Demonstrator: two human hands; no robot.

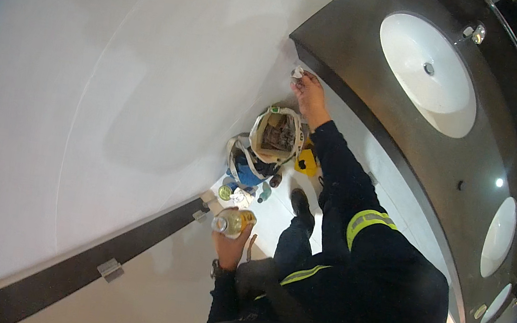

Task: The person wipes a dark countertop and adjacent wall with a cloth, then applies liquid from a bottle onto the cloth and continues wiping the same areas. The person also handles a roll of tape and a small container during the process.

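Observation:
My left hand (232,245), with a watch at its wrist, is wrapped round a clear bottle (231,224) with a yellow label and pale liquid inside. The mouth of the bottle faces up toward me. My right hand (311,95) reaches out near the white wall and the corner of the dark counter. Its fingers are closed on a small crumpled white piece (297,73), which may be paper or cloth. Below the right hand stands an open light-coloured bag (254,133) with brown contents. Another bag (244,166), with blue and dark things in it, leans beside it.
A dark counter (350,29) runs along the right with white oval basins (409,77) and taps (478,35). The white wall (151,80) fills the left. On the floor are a yellow object (306,161), a teal bottle (265,193) and a green-rimmed round container (225,192).

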